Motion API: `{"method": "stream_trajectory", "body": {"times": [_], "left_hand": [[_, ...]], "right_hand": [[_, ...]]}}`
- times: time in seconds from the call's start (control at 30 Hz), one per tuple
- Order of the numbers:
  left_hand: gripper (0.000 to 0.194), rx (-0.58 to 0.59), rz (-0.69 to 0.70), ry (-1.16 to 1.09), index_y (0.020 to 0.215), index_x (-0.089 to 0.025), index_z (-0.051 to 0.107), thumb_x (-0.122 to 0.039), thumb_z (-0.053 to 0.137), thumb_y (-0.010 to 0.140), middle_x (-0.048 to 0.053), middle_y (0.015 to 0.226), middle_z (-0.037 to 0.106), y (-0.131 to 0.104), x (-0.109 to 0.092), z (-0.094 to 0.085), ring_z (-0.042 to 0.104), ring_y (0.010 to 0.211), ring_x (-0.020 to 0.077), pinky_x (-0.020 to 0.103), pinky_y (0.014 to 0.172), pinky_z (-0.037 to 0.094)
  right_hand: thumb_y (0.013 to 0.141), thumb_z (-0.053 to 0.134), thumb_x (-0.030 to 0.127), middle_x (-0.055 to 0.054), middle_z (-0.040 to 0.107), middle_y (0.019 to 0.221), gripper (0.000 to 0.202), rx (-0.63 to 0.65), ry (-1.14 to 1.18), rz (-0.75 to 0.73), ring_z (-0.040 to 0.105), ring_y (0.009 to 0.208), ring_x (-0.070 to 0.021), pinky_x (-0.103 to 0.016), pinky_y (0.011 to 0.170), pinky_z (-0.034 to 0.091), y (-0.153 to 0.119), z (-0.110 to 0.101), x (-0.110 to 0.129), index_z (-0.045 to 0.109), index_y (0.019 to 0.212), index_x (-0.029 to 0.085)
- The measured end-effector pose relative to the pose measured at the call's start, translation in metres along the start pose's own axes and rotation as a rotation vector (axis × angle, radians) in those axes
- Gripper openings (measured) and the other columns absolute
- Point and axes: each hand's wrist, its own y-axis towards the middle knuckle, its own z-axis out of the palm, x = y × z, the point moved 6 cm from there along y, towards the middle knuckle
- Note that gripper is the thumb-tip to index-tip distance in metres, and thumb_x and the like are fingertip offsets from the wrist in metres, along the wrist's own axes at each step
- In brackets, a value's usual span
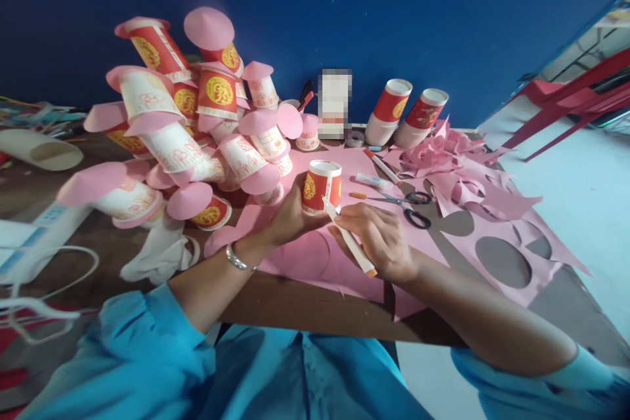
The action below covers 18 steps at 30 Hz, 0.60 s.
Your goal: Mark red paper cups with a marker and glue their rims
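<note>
A red and white paper cup (323, 184) with yellow emblems is held upside down or upright, I cannot tell which, in my left hand (291, 213), whose fingers wrap round its left side. My right hand (377, 236) grips a white marker (355, 251) with an orange end pointing down toward me. The marker's upper tip is at the cup's lower front. Beneath both hands lies a pink paper sheet (300, 259) with a round outline on it. Scissors (406, 201) with black handles and a glue tube (374, 182) lie right of the cup.
Many cups with pink cone tops (170, 144) are piled at the left. Two stacks of cups (388, 111) stand at the back, near pink paper scraps (457, 151) and a cut-out sheet (522, 269). A white cloth (160, 252) and cables (54, 305) lie at the left.
</note>
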Motion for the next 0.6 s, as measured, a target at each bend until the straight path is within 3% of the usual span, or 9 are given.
{"method": "stream_trajectory", "body": {"times": [0.23,0.6], "left_hand": [[0.097,0.010,0.061,0.086,0.140,-0.022,0.047,-0.075,0.092,0.073,0.015,0.129,0.071,-0.0018,0.0065,0.0018,0.075,0.110,0.0305,0.040,0.082,0.066],[0.096,-0.017,0.015,0.114,0.137,-0.021,0.048,-0.062,0.099,0.067,0.014,0.130,0.071,-0.0023,0.0052,0.0022,0.075,0.110,0.0302,0.040,0.084,0.066]], "right_hand": [[0.106,0.069,0.015,-0.008,0.081,0.099,0.021,0.016,-0.014,0.071,0.081,0.085,-0.0220,-0.039,0.083,0.070,-0.0009,0.0004,-0.0050,0.064,0.126,0.019],[0.104,0.072,0.014,-0.012,0.080,0.097,0.016,-0.009,-0.057,0.033,0.080,0.089,-0.0239,-0.034,0.075,0.066,-0.0005,0.0016,-0.0071,0.065,0.119,0.014]]}}
